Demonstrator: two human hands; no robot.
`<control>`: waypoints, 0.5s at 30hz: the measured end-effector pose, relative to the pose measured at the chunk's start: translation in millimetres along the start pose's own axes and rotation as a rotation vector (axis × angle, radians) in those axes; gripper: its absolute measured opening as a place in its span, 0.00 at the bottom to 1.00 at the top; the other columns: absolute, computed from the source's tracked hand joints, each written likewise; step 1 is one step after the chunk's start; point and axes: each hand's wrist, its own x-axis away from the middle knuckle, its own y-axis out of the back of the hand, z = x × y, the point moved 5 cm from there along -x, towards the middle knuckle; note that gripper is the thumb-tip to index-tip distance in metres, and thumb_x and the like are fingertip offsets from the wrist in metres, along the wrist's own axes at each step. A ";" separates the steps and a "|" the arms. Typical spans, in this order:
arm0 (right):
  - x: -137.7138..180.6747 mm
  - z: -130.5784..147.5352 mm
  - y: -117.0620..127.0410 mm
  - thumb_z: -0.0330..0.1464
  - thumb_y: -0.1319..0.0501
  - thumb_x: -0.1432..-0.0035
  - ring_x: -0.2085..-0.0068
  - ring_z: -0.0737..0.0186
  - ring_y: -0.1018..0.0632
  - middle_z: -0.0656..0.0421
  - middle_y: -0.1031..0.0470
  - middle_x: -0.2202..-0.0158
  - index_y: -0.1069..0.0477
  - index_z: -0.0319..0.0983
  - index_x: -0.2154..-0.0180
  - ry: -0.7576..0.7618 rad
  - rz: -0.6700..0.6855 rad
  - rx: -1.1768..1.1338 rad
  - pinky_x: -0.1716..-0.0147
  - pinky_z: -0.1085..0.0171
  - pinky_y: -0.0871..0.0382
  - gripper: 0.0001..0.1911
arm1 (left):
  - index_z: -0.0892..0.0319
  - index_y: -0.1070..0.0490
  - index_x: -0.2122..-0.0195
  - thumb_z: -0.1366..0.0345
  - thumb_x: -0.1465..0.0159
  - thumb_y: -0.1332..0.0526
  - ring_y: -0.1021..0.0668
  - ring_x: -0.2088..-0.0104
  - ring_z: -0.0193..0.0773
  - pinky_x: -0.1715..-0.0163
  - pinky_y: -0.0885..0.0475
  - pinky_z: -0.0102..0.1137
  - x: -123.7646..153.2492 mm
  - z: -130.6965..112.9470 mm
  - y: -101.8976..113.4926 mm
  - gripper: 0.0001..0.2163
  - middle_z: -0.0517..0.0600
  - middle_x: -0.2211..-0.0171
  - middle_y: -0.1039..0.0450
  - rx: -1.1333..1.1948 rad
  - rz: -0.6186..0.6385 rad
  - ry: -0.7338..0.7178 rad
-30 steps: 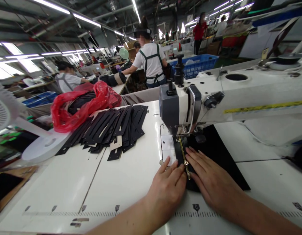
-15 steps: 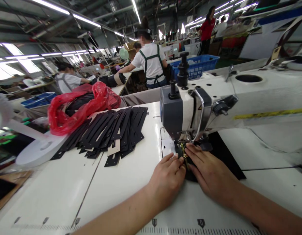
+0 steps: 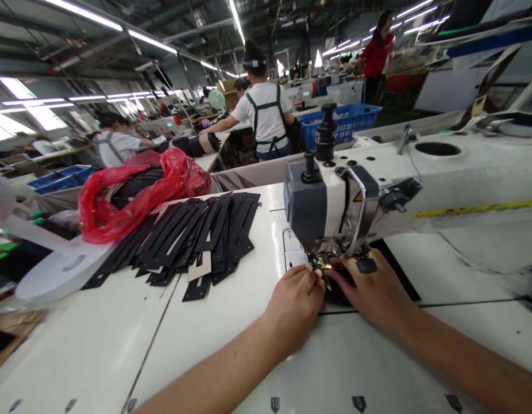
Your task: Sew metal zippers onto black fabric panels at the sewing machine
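A zipper with gold-coloured teeth (image 3: 328,282) lies on a black piece of material (image 3: 397,265) beneath the head of a white sewing machine (image 3: 307,198). My left hand (image 3: 297,302) is closed at the zipper's left side, fingertips pinched together on it. From the right, my right hand (image 3: 376,287) reaches in under the machine head, its thumb and bent fingers closed around the zipper. Part of those fingers is hidden behind the machine's black knob (image 3: 366,265). The needle and presser foot are hard to make out.
Left of the machine, a spread pile of black slotted strips (image 3: 197,233) covers the white table (image 3: 223,345). Beyond it lies a red plastic bag (image 3: 119,213) with dark pieces inside. A white fan base (image 3: 63,267) stands at far left. Co-workers and a blue crate (image 3: 341,119) are behind.
My right hand has gone from lying flat on the black material to bent fingers farther under the machine head. The black material has moved slightly away from me. My left hand stays at the zipper.
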 end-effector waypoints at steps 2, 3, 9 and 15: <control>-2.2 -0.9 -0.2 0.36 0.48 0.39 0.68 0.54 0.29 0.51 0.28 0.73 0.30 0.35 0.72 0.007 -0.020 0.071 0.67 0.57 0.38 0.15 | 0.65 0.30 0.65 0.73 0.34 0.52 0.24 0.61 0.40 0.54 0.28 0.38 1.0 0.0 -0.3 0.11 0.55 0.67 0.28 -0.006 0.021 0.014; -3.5 -1.4 -1.1 0.35 0.48 0.39 0.69 0.54 0.29 0.51 0.28 0.74 0.30 0.35 0.73 0.011 -0.018 0.082 0.67 0.58 0.38 0.15 | 0.65 0.30 0.64 0.73 0.34 0.52 0.24 0.61 0.39 0.53 0.28 0.37 1.4 0.0 -0.4 0.11 0.55 0.67 0.28 -0.003 0.033 0.020; -9.6 -8.5 -9.3 0.35 0.47 0.40 0.69 0.57 0.27 0.53 0.26 0.73 0.29 0.36 0.72 -0.033 0.074 0.025 0.68 0.61 0.37 0.13 | 0.67 0.32 0.56 0.72 0.33 0.52 0.25 0.59 0.41 0.54 0.29 0.38 2.3 -2.4 -0.8 0.11 0.56 0.64 0.28 -0.048 0.050 -0.013; -9.7 -18.1 -16.8 0.41 0.43 0.43 0.72 0.58 0.25 0.57 0.25 0.76 0.29 0.39 0.75 -0.203 0.184 -0.013 0.72 0.62 0.36 0.15 | 0.68 0.31 0.57 0.72 0.34 0.49 0.25 0.60 0.41 0.55 0.29 0.38 0.6 -2.5 -4.6 0.10 0.56 0.65 0.28 -0.095 0.088 -0.016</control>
